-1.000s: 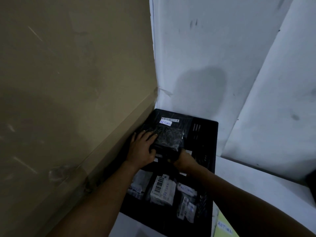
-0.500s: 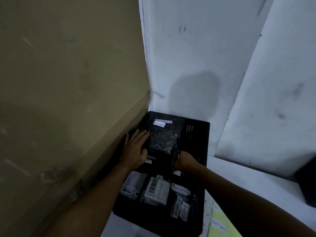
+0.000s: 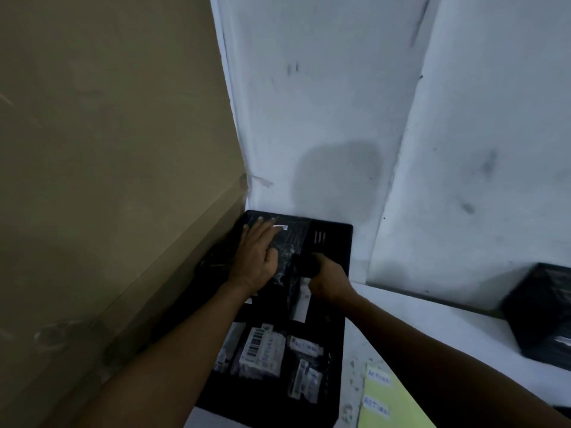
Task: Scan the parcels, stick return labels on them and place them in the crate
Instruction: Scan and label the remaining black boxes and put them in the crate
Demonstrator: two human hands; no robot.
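Observation:
A black plastic crate (image 3: 328, 233) stands in the corner between a wall and a big carton. At its far end lies a black-wrapped parcel (image 3: 290, 242) with a white barcode label. My left hand (image 3: 255, 256) lies flat on top of this parcel, fingers spread, partly covering the label. My right hand (image 3: 324, 278) is closed around the parcel's near right edge. In the near half of the crate lie several wrapped parcels, one with a barcode and return label (image 3: 262, 350), another with a return label (image 3: 304, 345).
A tall brown carton (image 3: 117, 180) fills the left side, touching the crate. White walls (image 3: 324, 118) rise behind. A yellow sheet with return labels (image 3: 389, 396) lies on the white surface at the lower right. Another black-wrapped parcel (image 3: 543, 313) sits at the far right.
My left hand has slid from the parcel's near left edge up onto its top, over the label. The parcel has settled lower at the crate's far end. The view has shifted slightly.

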